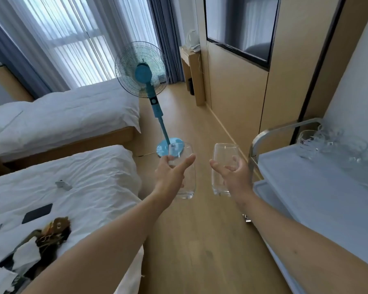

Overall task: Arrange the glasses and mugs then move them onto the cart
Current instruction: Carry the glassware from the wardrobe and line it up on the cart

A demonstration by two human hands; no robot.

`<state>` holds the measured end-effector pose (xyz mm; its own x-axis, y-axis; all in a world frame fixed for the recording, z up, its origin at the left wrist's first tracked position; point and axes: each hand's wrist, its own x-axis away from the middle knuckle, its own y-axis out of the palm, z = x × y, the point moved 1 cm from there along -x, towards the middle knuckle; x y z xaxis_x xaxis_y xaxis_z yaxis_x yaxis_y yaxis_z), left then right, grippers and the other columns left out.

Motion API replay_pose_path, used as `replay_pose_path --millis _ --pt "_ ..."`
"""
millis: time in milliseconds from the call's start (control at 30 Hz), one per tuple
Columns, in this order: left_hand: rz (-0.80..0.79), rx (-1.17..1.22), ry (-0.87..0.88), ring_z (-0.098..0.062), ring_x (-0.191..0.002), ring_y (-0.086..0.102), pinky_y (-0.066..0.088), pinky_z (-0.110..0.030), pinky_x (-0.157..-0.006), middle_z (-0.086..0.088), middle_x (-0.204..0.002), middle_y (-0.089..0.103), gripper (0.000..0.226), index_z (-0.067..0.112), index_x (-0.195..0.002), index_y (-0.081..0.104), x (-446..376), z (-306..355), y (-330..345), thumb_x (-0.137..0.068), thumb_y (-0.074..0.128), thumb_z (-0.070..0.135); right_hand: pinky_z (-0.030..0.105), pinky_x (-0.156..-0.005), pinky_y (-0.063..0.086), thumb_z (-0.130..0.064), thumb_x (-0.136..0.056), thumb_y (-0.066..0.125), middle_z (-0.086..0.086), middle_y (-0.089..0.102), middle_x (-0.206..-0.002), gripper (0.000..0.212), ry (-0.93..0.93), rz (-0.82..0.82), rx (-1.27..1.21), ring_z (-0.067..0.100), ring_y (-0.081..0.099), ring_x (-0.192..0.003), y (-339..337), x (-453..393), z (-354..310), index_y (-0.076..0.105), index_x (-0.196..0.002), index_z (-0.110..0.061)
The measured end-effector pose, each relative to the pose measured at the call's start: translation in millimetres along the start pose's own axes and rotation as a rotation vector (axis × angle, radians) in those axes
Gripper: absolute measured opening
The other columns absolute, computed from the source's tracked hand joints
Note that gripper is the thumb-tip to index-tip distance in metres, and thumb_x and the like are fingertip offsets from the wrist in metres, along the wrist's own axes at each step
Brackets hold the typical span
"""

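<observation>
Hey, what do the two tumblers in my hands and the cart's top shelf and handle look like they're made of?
Left tumbler and right tumbler: clear, smooth glass by the look, since the floor and fingers show through. Clear plastic can't be ruled out. Cart shelf: matte pale grey, probably plastic. Cart handle: brushed silver metal, likely steel.

A strip of bare wooden floor (200,240) runs ahead between the near bed (83,177) on the left and the cart (327,198) on the right; the cart's top shelf lies bare at its near part, with clear glassware (335,145) crowding the far corner; its metal handle (270,132) rises at the far end; a blue fan (143,71) stands ahead on the floor.
</observation>
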<state>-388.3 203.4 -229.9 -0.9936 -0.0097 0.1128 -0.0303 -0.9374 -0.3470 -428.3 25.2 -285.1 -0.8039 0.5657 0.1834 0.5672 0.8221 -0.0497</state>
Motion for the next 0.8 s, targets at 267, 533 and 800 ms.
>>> replay_pose_path --millis 267,533,800 --pt "-0.135 -0.075 -0.097 -0.018 -0.086 0.070 0.064 -0.039 -0.071 -0.001 -0.104 0.066 0.076 0.028 -0.125 0.053 -65.9 -14.9 64.2 -0.068 0.078 0.071 0.046 -0.095 0.054 -0.066 -0.058 0.087 -0.004 0.062 -0.113 0.107 0.110 0.055 0.015 0.016 0.063 -0.104 -12.4 -72.9 35.5 0.040 -0.146 -0.025" --pt "-0.372 -0.117 -0.183 -0.023 -0.089 0.071 0.063 -0.044 -0.075 -0.006 -0.104 0.068 0.062 0.030 -0.111 0.055 -119.9 -43.5 135.0 -0.067 0.084 0.063 0.040 -0.095 0.053 -0.061 -0.059 0.089 -0.006 0.064 -0.108 0.103 0.263 0.189 0.023 0.014 0.064 -0.103 -31.8 -93.6 88.5 0.044 -0.144 -0.024" --pt "-0.634 -0.074 -0.340 -0.027 -0.094 0.071 0.063 -0.049 -0.077 -0.008 -0.109 0.068 0.059 0.027 -0.105 0.056 -172.1 -91.3 197.5 -0.067 0.085 0.062 0.045 -0.093 0.056 -0.050 -0.060 0.094 -0.002 0.064 -0.107 0.087 0.435 0.400 -0.025 0.015 0.066 -0.099 -26.6 -109.3 131.0 0.046 -0.131 -0.034"
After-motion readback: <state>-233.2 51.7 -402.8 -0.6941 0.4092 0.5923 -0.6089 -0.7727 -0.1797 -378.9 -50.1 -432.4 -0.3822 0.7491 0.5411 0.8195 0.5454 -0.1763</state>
